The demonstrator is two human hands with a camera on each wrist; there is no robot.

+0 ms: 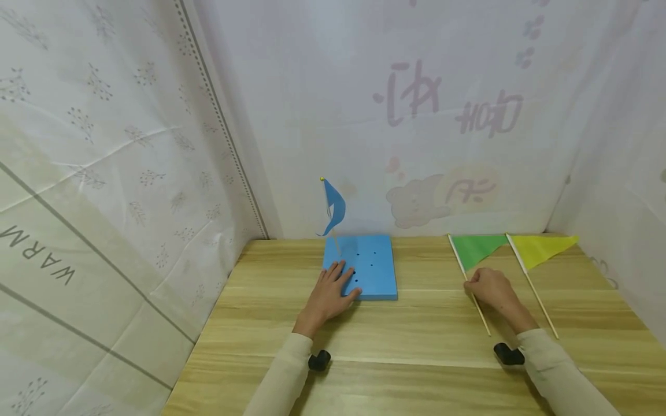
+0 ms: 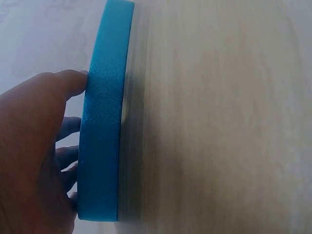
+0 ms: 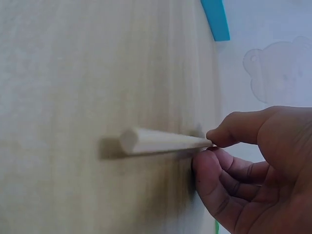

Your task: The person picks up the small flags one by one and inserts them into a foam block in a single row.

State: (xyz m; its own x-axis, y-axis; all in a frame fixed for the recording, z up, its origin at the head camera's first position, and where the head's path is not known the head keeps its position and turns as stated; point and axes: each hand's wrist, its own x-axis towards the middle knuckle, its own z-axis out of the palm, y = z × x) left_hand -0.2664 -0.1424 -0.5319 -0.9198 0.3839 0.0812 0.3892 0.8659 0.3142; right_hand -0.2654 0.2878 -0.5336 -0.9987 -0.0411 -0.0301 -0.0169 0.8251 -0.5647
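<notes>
My left hand (image 1: pixel 329 292) rests with spread fingers on the near left part of a blue foam block (image 1: pixel 382 280) dotted with small holes. In the left wrist view the thumb touches the top edge of the block (image 2: pixel 101 122). A blue pennant flag (image 1: pixel 335 209) with a yellow tip stands upright in the block's far left part. My right hand (image 1: pixel 491 289) pinches the wooden stick of a green pennant flag (image 1: pixel 476 247) between thumb and fingers. The stick's end (image 3: pixel 129 141) points toward the right wrist camera, close over the table.
A yellow pennant flag (image 1: pixel 541 248) lies on the wooden table (image 1: pixel 406 358), right of the green one; its stick passes close to my right wrist. Printed curtains (image 1: pixel 322 115) hang behind and at both sides of the table.
</notes>
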